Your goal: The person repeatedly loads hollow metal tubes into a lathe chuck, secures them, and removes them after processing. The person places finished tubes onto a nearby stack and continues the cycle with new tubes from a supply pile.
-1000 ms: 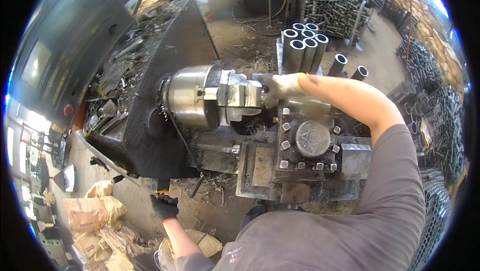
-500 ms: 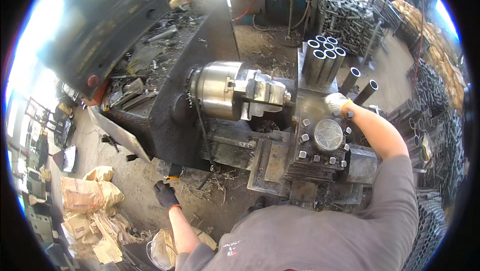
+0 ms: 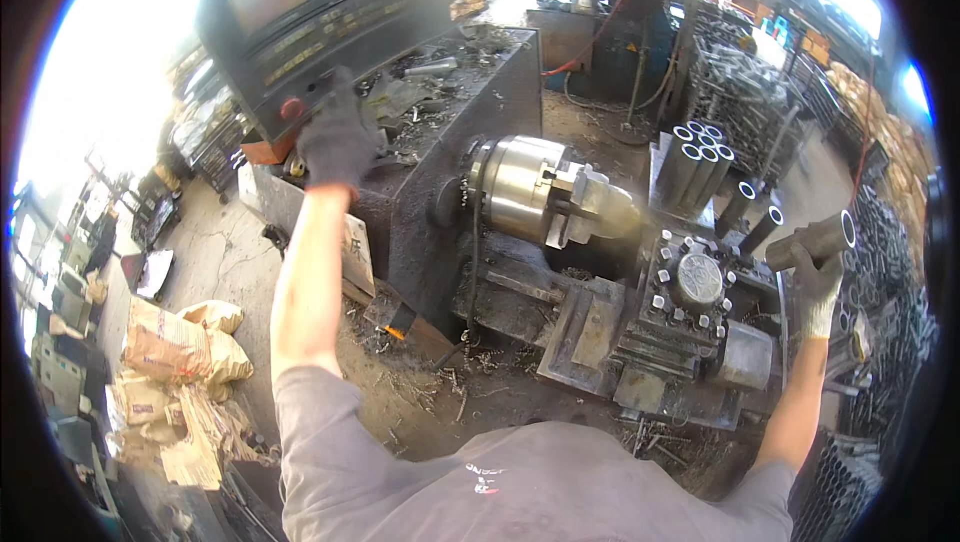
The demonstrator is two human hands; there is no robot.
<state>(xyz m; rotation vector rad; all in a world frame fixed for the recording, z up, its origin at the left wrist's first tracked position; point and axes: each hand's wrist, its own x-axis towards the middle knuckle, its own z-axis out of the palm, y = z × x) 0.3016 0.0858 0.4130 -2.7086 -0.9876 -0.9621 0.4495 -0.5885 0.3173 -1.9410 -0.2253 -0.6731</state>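
My left hand [image 3: 340, 142], in a dark glove with an orange cuff, is raised to the lathe's control panel [image 3: 310, 42], just right of a red button [image 3: 292, 110]. Motion smears its fingers. Out to the right, my right hand [image 3: 820, 287], in a pale glove with darkened fingers, grips a metal tube [image 3: 822, 238] that lies tilted with its open end pointing right. Between my arms sit the lathe chuck [image 3: 522, 187] with its stepped jaws and the square tool post [image 3: 698, 280] ringed with bolts. Whether the jaws hold anything is blurred.
Several tubes [image 3: 688, 177] stand bundled upright behind the tool post. Two single tubes, one nearer [image 3: 763, 230] and one farther [image 3: 735, 208], lean beside them. Metal shavings [image 3: 425, 382] litter the floor. Brown paper sacks [image 3: 175, 342] lie at left, and stacked tubes [image 3: 850, 462] fill the right.
My left hand has risen from low at the left to the control panel. My right hand has moved right from behind the tool post and now holds a tube. The view has shifted.
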